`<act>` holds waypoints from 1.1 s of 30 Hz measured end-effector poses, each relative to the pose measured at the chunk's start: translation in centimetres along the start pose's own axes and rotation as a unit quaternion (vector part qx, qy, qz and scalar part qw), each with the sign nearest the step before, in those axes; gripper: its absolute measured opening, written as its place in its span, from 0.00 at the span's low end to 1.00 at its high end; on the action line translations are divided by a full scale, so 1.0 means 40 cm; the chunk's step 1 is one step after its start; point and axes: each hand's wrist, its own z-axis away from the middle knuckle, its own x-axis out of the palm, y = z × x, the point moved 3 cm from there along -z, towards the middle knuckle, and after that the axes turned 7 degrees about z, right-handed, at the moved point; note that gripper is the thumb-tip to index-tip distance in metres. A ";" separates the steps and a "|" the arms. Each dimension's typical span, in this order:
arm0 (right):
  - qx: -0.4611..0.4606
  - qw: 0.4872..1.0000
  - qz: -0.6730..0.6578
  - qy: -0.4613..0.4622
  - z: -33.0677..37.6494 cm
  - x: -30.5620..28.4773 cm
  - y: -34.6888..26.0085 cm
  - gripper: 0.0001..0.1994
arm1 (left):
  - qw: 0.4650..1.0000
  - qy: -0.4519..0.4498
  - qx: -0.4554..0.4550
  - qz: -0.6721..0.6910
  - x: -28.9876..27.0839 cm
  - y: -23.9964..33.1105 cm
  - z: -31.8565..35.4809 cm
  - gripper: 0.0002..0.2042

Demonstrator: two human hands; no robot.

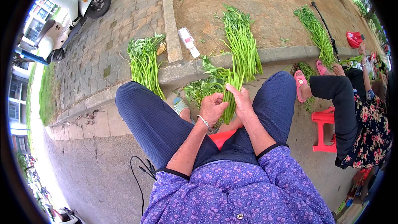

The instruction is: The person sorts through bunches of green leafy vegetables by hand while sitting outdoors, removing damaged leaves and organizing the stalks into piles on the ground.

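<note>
Landmark: grey concrete kerb (265, 54) running across the ground in front of the seated person; all places are given from it.
Scooter: white motor scooter (68, 6), parked well behind the kerb on the paved bricks, far left.
Left bundle: loose sheaf of long green leafy stems (144, 64), laid across the kerb's left stretch, leaves pointing away, apparently set aside in its own pile.
Carton: small white and red flattened carton (188, 42), just behind the kerb on the bare earth.
Left hand: left hand (212, 107), in front of the kerb, curled closed around the lower stalks of the held stems, likely steadying them.
Held stems: bunch of long thin green vegetable stems (238, 54), cut ends in both hands between the knees, tops draped over the kerb, so the length rests on the ground.
Right hand: right hand (241, 99), fingers pinching the same stalks just beside the left hand.
Stool: red plastic stool (222, 137), under the person, on the near side of the kerb.
Right bundle: second sheaf of green stems (316, 33), behind the kerb, far right.
Neighbour: another seated person's pink sandal (300, 84), just before the kerb.
</note>
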 end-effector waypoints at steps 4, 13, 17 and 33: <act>0.047 0.998 -0.006 0.042 -0.024 -0.027 0.016 0.09 | 1.000 -0.017 -0.003 0.014 0.001 0.010 0.003 0.09; 0.092 0.990 -0.092 -0.050 -0.017 -0.026 0.003 0.14 | 0.998 -0.037 0.000 -0.043 -0.011 -0.022 0.002 0.09; 0.072 0.990 -0.092 -0.073 -0.020 -0.029 0.002 0.15 | 0.998 -0.024 -0.009 -0.051 -0.007 -0.015 0.005 0.08; 0.037 0.995 -0.074 -0.057 -0.017 -0.023 -0.016 0.14 | 0.989 -0.041 -0.023 -0.140 -0.014 -0.023 0.007 0.04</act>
